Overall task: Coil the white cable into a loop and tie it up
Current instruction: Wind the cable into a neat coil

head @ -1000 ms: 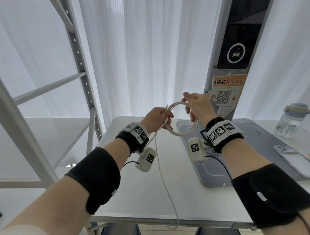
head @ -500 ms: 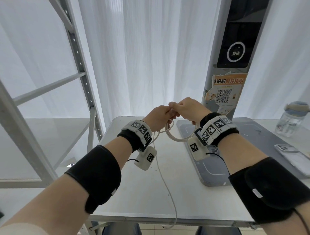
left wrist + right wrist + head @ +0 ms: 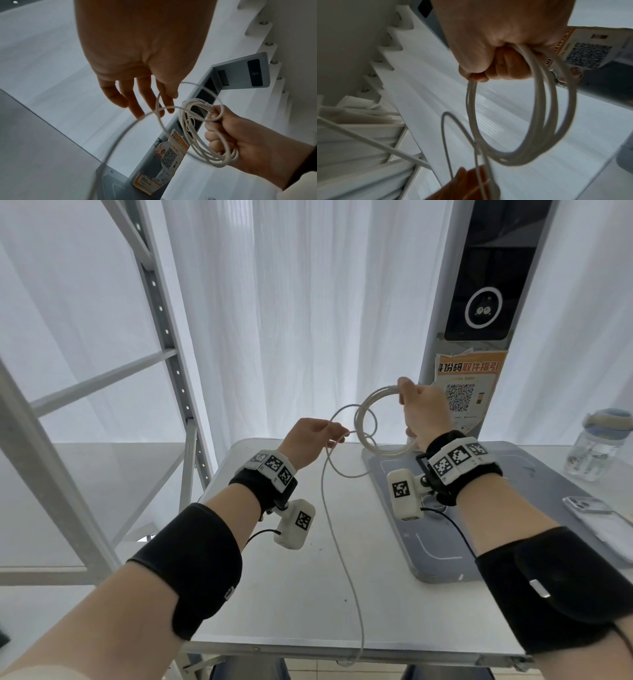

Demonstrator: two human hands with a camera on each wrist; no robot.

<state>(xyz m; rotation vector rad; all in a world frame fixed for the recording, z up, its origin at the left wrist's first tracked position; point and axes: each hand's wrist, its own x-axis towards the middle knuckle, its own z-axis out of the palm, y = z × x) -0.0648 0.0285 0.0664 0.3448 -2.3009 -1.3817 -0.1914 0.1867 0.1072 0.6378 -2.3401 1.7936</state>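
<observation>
My right hand (image 3: 423, 412) is raised above the table's far side and grips a coil of several turns of the white cable (image 3: 359, 419). The right wrist view shows that fist (image 3: 496, 47) closed round the coil (image 3: 510, 161). To its left and lower is my left hand (image 3: 306, 441). Its fingers (image 3: 137, 112) are nearly straight, and a loose strand forming a wider loop lies across them. In the left wrist view the coil (image 3: 186, 128) hangs from the right hand (image 3: 240, 142). The cable's tail (image 3: 338, 546) runs down over the table's front edge.
A white table (image 3: 274, 594) carries a grey mat (image 3: 445, 556) under the right wrist. A clear bottle (image 3: 596, 450) and a phone (image 3: 603, 522) lie at the far right. A kiosk pillar (image 3: 479, 302) stands behind, and a metal shelf frame (image 3: 164, 344) to the left.
Half a second ago both hands met at the coil. The right hand has since lifted the coil up and right, and the left has moved left along the strand, opening a new loop.
</observation>
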